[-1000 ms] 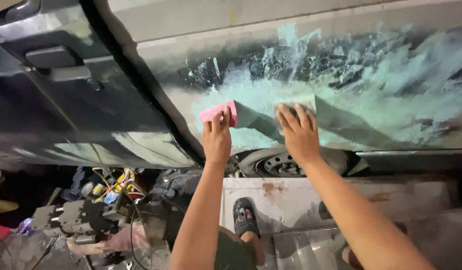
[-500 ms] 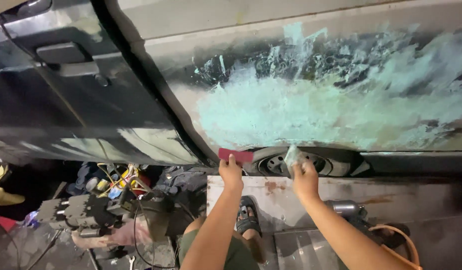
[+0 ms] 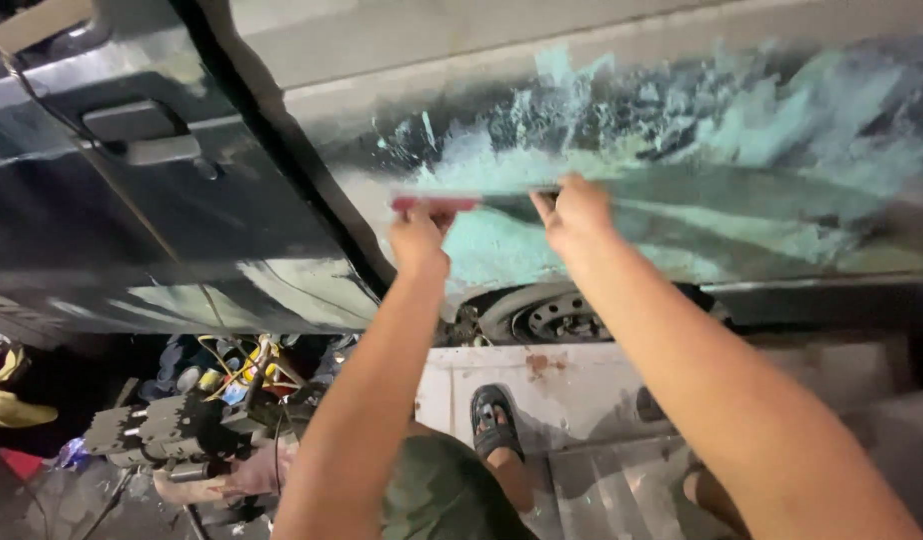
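Pink spreader [image 3: 434, 203] flat against the car panel [image 3: 682, 150], pinched in the left hand [image 3: 420, 240].
Left-hand fingers are pressed together on the spreader's lower edge, blade level, likely to drag the pale green filler [image 3: 502, 245] evenly; the tool sits at the panel's centre. At three o'clock from it, the right hand [image 3: 577, 215] presses the panel, fingers curled close, seemingly to steady the work. The dark panel is streaked and smeared with green. At nine o'clock, a door handle [image 3: 142, 135]; at six o'clock, a wheel [image 3: 562, 315], a sandalled foot [image 3: 494, 420] on the pale floor [image 3: 582, 380]; at seven o'clock, cluttered tools [image 3: 172, 430].
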